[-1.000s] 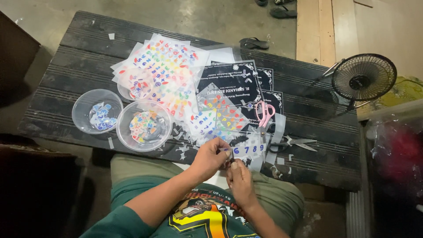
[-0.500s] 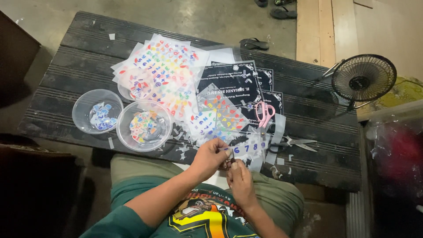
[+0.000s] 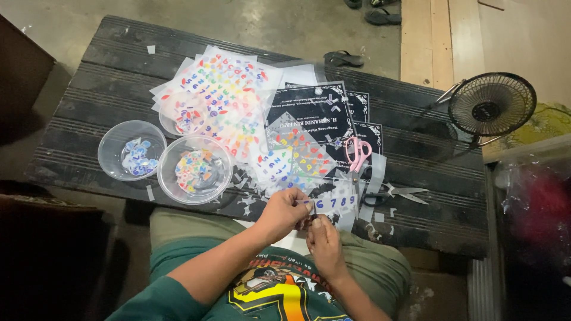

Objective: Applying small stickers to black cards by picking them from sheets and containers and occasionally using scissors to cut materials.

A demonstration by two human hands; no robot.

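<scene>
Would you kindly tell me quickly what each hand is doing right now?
Left hand: closed, pinching the left end of the sticker strip.
Right hand: fingers closed at the strip's lower edge, touching it.

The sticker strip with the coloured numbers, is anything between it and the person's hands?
Nothing visible. The left hand pinches the near end of the sticker strip and the right hand touches it from below, at the table's near edge. The pink scissors lie farther back, clear of both.
</scene>
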